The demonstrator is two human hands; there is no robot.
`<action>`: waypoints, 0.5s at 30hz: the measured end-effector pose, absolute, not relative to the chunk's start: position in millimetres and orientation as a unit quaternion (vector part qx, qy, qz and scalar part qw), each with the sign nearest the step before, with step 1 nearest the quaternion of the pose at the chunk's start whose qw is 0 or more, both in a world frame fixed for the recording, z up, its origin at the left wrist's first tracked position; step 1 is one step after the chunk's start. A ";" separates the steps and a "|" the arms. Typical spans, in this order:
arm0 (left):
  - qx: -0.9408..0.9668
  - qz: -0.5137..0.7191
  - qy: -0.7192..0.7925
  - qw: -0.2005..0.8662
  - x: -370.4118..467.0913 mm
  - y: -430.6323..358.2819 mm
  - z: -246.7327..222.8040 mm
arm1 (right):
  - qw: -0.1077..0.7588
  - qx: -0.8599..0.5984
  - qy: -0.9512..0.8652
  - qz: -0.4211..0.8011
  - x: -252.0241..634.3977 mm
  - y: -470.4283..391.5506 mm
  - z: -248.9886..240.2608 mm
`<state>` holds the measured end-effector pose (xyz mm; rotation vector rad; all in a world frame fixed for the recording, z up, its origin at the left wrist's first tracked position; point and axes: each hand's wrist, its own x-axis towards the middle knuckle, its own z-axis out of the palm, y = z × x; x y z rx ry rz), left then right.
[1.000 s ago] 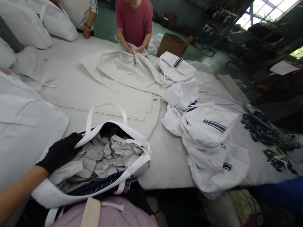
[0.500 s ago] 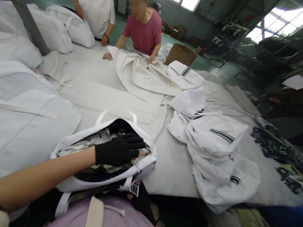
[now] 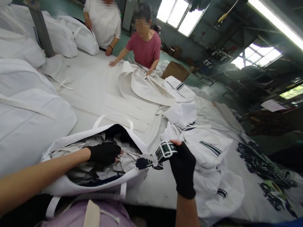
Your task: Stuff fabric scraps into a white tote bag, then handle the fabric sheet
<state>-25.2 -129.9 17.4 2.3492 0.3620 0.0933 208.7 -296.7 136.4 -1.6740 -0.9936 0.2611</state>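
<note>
An unzipped white bag (image 3: 61,183) rests at the table's front edge, filled with crumpled pale stuffing (image 3: 125,157) that looks like paper or cloth scraps. My left hand (image 3: 104,153), in a black fingerless glove, reaches into the opening, its bent fingers closed on the stuffing. At the bag's right end, my gloved right hand (image 3: 182,166) grips a dark patterned strap (image 3: 161,153) with white lettering and a pale buckle (image 3: 167,149). The strap runs to the bag's right corner. One carry handle (image 3: 115,115) stands up behind the opening.
Stuffed white bags (image 3: 24,126) crowd the left side. White striped bags (image 3: 212,144) lie heaped at right, with dark straps (image 3: 264,163) beyond. Across the table (image 3: 91,75), a person in red (image 3: 145,48) handles pale fabric (image 3: 146,86) beside a person in white (image 3: 101,19). A metal post (image 3: 39,20) rises left.
My right hand has come up from below the bag's front side, lifting the strap out to the right. My left hand has drawn back leftward within the opening, its fingers now bent. The view has shifted.
</note>
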 end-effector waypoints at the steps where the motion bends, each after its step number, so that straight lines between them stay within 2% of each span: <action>1: 0.899 0.058 0.141 0.411 -29.3 -127.9 27.5 | 0.533 -0.701 -0.460 0.113 194.8 -280.0 143.6; 3: 0.818 0.133 0.117 0.547 -39.5 -125.3 49.6 | 0.494 -0.667 -0.534 0.162 164.6 -252.1 147.3; 5: 0.698 0.230 0.118 0.668 -50.8 -125.5 68.2 | 0.438 -0.591 -0.620 0.273 140.4 -233.2 142.2; 6: 0.651 0.262 0.149 0.696 -56.5 -126.5 73.7 | 0.408 -0.543 -0.654 0.333 133.4 -227.1 138.3; 8: 0.610 0.278 0.277 0.689 -67.6 -129.3 74.2 | 0.380 -0.484 -0.679 0.401 132.3 -219.8 129.4; 10: 0.581 0.268 0.386 0.665 -78.8 -132.3 62.7 | 0.392 -0.513 -0.663 0.379 145.0 -216.5 117.7; 12: 0.555 0.267 0.429 0.661 -88.9 -135.6 46.8 | 0.373 -0.565 -0.646 0.354 161.9 -215.7 100.6; 15: 0.533 0.294 0.443 0.658 -98.1 -141.5 30.0 | 0.285 -0.578 -0.666 0.376 173.3 -219.3 63.6</action>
